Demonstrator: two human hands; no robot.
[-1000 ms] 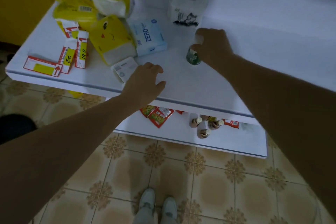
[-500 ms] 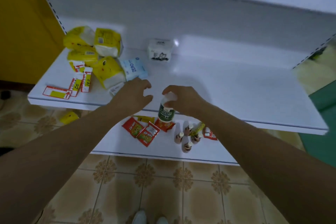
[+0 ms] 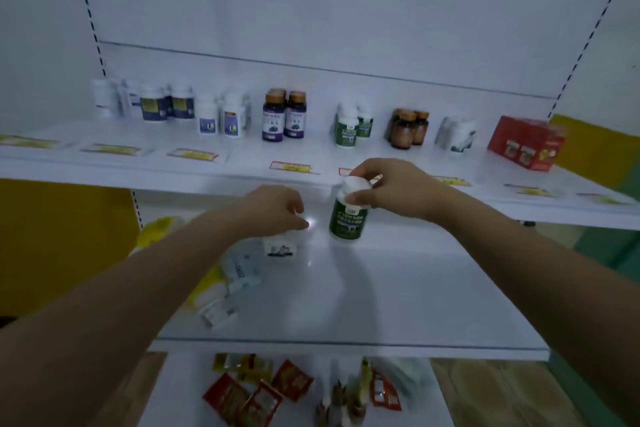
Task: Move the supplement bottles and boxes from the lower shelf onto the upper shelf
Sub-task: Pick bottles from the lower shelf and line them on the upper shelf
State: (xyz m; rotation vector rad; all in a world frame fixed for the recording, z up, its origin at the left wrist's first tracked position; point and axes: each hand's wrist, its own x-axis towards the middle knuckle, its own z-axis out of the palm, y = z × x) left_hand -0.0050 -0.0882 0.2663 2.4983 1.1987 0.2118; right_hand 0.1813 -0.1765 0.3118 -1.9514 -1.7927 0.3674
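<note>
My right hand [image 3: 398,189] grips a green supplement bottle [image 3: 348,217] by its white cap, holding it upright in the air just below the front edge of the upper shelf [image 3: 138,166]. My left hand [image 3: 273,210] hovers beside it with loosely curled fingers and holds nothing. The upper shelf carries several rows of bottles, among them matching green bottles [image 3: 348,128], purple bottles [image 3: 284,118], brown bottles [image 3: 407,128], white and blue bottles [image 3: 221,118] and a red box [image 3: 526,142]. The lower shelf [image 3: 381,305] lies under my arms.
On the lower shelf's left stand a small white box [image 3: 280,246], a blue-and-white pack [image 3: 240,270] and yellow tissue packs [image 3: 204,288]. Price tags [image 3: 292,167] lie along the upper shelf's front. Red sachets [image 3: 263,395] and small bottles [image 3: 341,402] sit on the bottom shelf.
My view has tilted up from the floor to the upper shelf. My right hand has lifted the green bottle off the lower shelf to the upper shelf's edge; my left hand rose alongside.
</note>
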